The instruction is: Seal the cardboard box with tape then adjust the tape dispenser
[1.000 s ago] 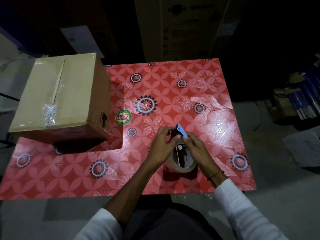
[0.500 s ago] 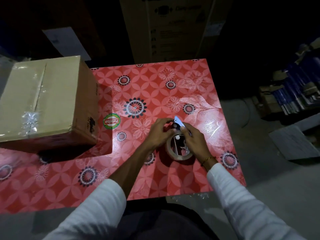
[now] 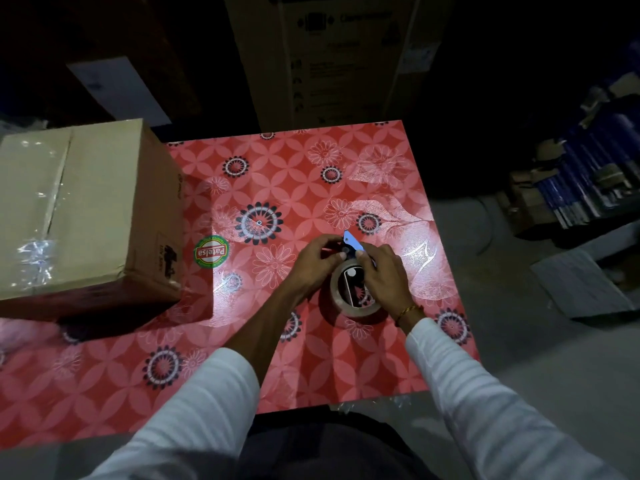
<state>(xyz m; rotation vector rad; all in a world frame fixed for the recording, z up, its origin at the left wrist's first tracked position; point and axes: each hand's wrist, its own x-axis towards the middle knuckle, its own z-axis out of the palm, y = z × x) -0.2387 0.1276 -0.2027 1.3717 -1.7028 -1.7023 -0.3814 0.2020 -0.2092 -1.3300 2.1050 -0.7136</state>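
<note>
Cardboard box [image 3: 83, 216] sits at the table's left edge, seam already taped, well apart from the hands, so sealing looks done and this is likely the dispenser step. Tape dispenser [image 3: 353, 282] stands on the red floral tablecloth [image 3: 311, 174]. Left hand [image 3: 313, 259] pinches the black head by the blue blade guard [image 3: 352, 241]; right hand [image 3: 382, 271] clamps the roll side, probably to brace it. Fingers hide the mechanism; dim light, tape end not visible.
</note>
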